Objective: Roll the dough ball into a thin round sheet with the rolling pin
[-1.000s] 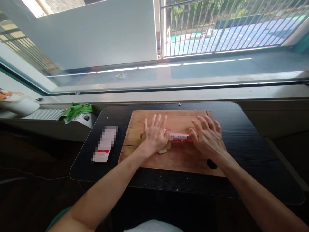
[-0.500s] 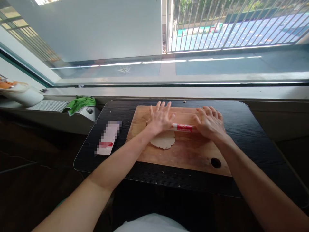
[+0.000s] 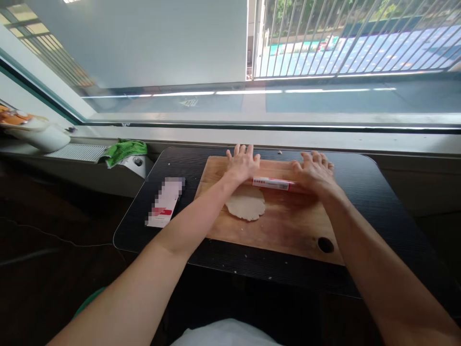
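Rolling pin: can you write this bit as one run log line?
left hand: spread, on rolling pin | right hand: spread, on rolling pin | dough: flat, on wooden board, partly hidden

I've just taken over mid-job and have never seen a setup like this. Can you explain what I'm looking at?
There is no machine here: a person works with two bare hands. The view comes from one camera worn on the person's head, looking forward and down.

In front is a dark table with a wooden board on it. A thin, flat piece of dough lies on the board. The left hand and right hand are over the two ends of a rolling pin, fingers spread rather than wrapped around it.

Left of the board lies a flat thing, too pixelated to name. Beyond the table, to the left, is a green cloth.
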The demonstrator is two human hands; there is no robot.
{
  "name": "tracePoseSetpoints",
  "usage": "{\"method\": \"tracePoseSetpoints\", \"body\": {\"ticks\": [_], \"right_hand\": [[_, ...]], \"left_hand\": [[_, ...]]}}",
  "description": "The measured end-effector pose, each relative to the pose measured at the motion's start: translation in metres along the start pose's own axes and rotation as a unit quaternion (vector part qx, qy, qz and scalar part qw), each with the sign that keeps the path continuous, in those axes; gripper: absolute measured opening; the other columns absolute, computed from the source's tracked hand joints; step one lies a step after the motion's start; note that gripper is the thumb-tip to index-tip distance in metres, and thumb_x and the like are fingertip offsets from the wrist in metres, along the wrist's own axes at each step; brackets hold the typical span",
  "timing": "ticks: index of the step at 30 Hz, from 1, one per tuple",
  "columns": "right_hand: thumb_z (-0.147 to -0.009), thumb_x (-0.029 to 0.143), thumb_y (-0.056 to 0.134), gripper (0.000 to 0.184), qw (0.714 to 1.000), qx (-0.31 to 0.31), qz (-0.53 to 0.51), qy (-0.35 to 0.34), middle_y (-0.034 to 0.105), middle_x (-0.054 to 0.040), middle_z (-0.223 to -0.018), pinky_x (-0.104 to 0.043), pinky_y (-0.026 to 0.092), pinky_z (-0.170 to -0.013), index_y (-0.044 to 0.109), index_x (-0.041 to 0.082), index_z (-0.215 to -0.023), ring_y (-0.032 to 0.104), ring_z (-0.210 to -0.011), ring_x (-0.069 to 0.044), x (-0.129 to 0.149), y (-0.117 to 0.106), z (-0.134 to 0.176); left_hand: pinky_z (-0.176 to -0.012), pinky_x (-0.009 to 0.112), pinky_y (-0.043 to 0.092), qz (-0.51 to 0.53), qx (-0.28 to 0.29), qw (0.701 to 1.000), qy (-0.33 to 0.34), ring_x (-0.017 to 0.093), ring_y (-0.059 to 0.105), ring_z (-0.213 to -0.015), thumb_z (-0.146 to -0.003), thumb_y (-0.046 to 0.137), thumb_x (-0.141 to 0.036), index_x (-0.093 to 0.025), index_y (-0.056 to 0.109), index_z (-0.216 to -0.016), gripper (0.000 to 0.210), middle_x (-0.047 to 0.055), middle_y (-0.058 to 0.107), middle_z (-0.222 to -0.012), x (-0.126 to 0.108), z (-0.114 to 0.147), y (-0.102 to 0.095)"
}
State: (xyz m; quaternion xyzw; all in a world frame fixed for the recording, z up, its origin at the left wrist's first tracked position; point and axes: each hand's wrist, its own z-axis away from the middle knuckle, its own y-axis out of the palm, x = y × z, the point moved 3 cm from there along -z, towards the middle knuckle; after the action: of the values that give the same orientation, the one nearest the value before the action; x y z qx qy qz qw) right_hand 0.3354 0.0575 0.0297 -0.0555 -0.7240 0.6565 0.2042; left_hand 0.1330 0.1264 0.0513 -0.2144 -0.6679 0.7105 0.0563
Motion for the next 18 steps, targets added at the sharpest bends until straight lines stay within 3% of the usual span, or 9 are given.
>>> {"method": "tracePoseSetpoints", "body": {"ticks": [4, 7, 13, 16, 18], "right_hand": [[-0.099, 0.053, 0.024, 0.065, 0.999, -0.012, 0.025, -0.036, 0.043, -0.0162, -0.158, -0.060, 0.030, -0.117, 0.051, 0.019, -0.147, 0.031, -0.148, -0.036, -0.001, 0.002, 0.025], [-0.099, 0.052, 0.026, 0.061, 0.997, -0.042, 0.035, -0.061, 0.044, -0.0132, -0.158, -0.057, 0.028, -0.119, 0.054, 0.022, -0.145, 0.030, -0.149, -0.034, -0.003, 0.002, 0.041], [-0.098, 0.056, 0.025, 0.069, 0.999, 0.023, -0.019, 0.026, 0.039, -0.0190, -0.160, -0.064, 0.027, -0.116, 0.049, 0.016, -0.149, 0.029, -0.149, -0.039, -0.001, 0.001, -0.001], [-0.098, 0.057, 0.024, 0.068, 1.000, 0.016, -0.008, -0.005, 0.040, -0.0159, -0.160, -0.061, 0.025, -0.118, 0.051, 0.018, -0.147, 0.027, -0.150, -0.036, 0.000, -0.001, 0.022], [-0.098, 0.057, 0.023, 0.066, 0.999, -0.007, 0.003, -0.033, 0.042, -0.0131, -0.160, -0.058, 0.025, -0.120, 0.053, 0.021, -0.145, 0.027, -0.151, -0.034, 0.001, -0.003, 0.038]], "left_hand": [[-0.124, 0.059, 0.020, 0.011, 0.031, 0.999, 0.019, 0.029, 0.024, -0.154, -0.103, 0.025, -0.047, -0.023, 0.036, -0.156, 0.060, 0.007, 0.039, -0.163, 0.002, 0.022, 0.005], [-0.125, 0.060, 0.018, 0.005, 0.016, 0.999, 0.031, 0.029, 0.024, -0.154, -0.102, 0.026, -0.048, -0.024, 0.037, -0.157, 0.060, 0.006, 0.036, -0.164, 0.001, 0.036, 0.007], [-0.123, 0.060, 0.023, 0.014, 0.055, 0.998, -0.022, 0.029, 0.025, -0.154, -0.101, 0.025, -0.043, -0.018, 0.037, -0.155, 0.061, 0.010, 0.042, -0.160, 0.002, -0.002, 0.002], [-0.124, 0.062, 0.017, 0.011, 0.054, 0.998, 0.007, 0.030, 0.021, -0.155, -0.101, 0.025, -0.048, -0.019, 0.035, -0.157, 0.064, 0.009, 0.035, -0.164, -0.001, 0.021, 0.005], [-0.125, 0.062, 0.012, 0.001, 0.017, 1.000, 0.013, 0.031, 0.018, -0.156, -0.101, 0.026, -0.050, -0.020, 0.035, -0.158, 0.065, 0.010, 0.030, -0.167, -0.002, 0.037, 0.005]]}}
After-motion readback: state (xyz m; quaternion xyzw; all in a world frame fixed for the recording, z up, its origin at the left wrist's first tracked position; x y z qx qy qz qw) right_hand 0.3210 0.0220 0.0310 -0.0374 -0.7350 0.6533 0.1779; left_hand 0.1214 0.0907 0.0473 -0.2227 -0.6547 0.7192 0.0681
